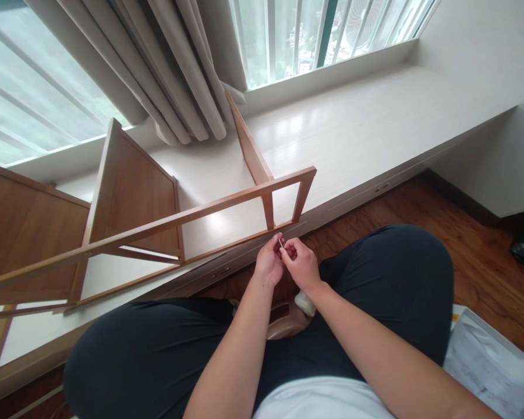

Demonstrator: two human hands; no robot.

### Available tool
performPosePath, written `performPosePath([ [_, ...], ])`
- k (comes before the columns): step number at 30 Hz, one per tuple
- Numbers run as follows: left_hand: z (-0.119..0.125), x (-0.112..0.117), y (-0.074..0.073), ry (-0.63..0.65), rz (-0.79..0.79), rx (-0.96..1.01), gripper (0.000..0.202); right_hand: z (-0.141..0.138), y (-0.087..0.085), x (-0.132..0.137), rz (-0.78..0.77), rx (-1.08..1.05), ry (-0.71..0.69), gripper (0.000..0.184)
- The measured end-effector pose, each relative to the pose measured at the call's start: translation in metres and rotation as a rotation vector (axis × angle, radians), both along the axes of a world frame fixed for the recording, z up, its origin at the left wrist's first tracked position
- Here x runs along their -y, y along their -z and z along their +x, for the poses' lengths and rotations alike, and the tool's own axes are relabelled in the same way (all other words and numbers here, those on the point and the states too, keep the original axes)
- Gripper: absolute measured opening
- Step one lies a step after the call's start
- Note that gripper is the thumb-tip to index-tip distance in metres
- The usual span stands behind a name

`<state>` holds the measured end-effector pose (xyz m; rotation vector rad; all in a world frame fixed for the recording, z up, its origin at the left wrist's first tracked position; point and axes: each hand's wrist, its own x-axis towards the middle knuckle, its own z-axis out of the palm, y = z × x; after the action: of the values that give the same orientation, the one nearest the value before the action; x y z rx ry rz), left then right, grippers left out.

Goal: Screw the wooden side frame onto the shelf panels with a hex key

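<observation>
1. The right hand (301,263) pinches a thin metal rod (281,240) between thumb and fingers; the left hand (271,260) is curled, its fingertips at the rod's upper end, though I cannot tell whether they grip or only steady it.
2. The rod is just off the front edge of the ledge (358,119), beside the lower rail near the right end of a wooden frame (227,200).
3. The frame runs along that front edge, its right end well short of the ledge's right end, its left end out of view.
4. The rod looks light, stiff and easy to drop; best pinched at mid-shaft. The frame seems rigid, bulky and fairly heavy; its rails offer the surest hold.
5. Counted in view: two hands, one rod, one frame, two broad panels (135,186), one narrow board (250,142).
</observation>
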<state>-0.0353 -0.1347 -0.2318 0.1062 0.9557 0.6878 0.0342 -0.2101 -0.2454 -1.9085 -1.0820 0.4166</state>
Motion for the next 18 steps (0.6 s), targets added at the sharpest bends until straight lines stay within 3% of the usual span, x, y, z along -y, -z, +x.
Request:
performPosePath([
  [18, -0.0001, -0.0035, 0.0007, 0.028, 0.007, -0.004, 0.012, 0.0045, 0.0010, 0.0022, 0.003, 0.054, 0.055, 0.006],
])
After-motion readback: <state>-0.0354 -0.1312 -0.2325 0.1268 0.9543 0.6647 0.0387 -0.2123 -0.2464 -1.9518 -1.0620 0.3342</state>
